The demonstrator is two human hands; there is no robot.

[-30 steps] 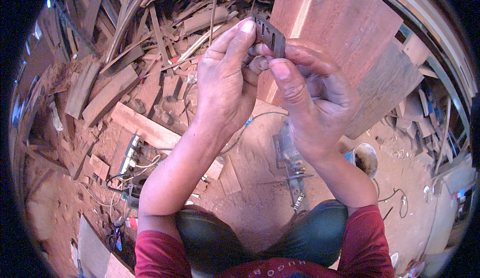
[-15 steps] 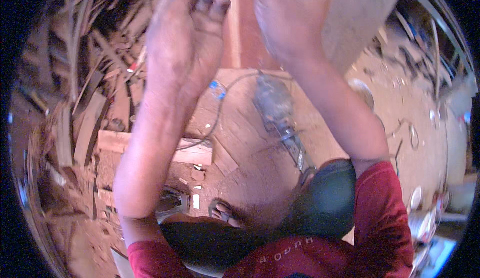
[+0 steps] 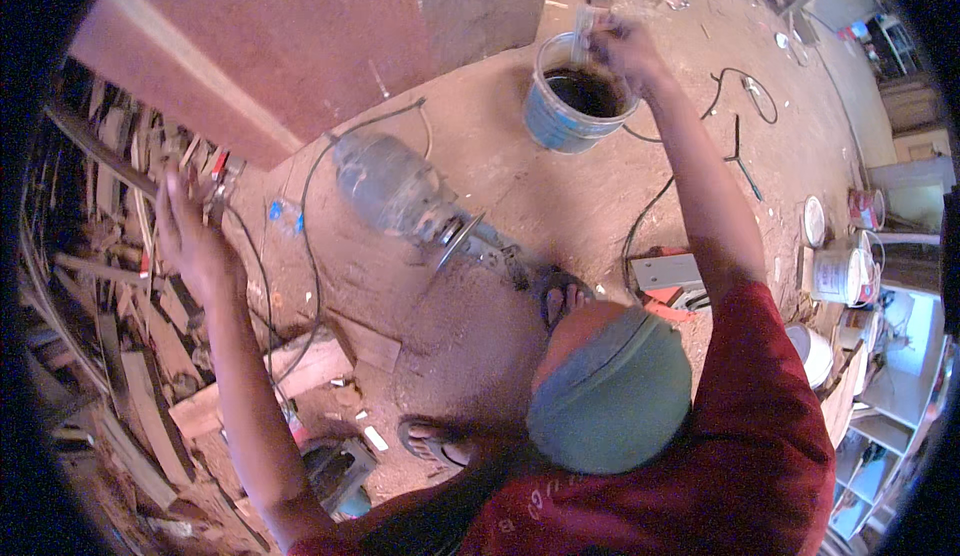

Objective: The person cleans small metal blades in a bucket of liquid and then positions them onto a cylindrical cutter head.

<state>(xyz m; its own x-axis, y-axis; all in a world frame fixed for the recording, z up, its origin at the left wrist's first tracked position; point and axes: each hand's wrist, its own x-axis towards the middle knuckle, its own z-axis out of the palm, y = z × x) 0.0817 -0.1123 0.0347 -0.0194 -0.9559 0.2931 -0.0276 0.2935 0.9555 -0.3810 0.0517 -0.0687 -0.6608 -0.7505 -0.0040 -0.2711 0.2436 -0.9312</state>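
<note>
Right hand [image 3: 622, 48] over blue bucket [image 3: 560, 116], pinching small pale strip [image 3: 583, 34] above dark contents. Left hand [image 3: 190, 231] out by scrap wood [image 3: 120, 356], fingers at small metal piece [image 3: 222, 191], grip unclear. Grinder [image 3: 410, 196] on floor between

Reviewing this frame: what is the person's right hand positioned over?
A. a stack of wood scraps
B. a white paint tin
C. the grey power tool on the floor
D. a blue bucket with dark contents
D: the right hand, holding a small pale object, is stretched out over the rim of the blue bucket, whose contents look dark.
</note>
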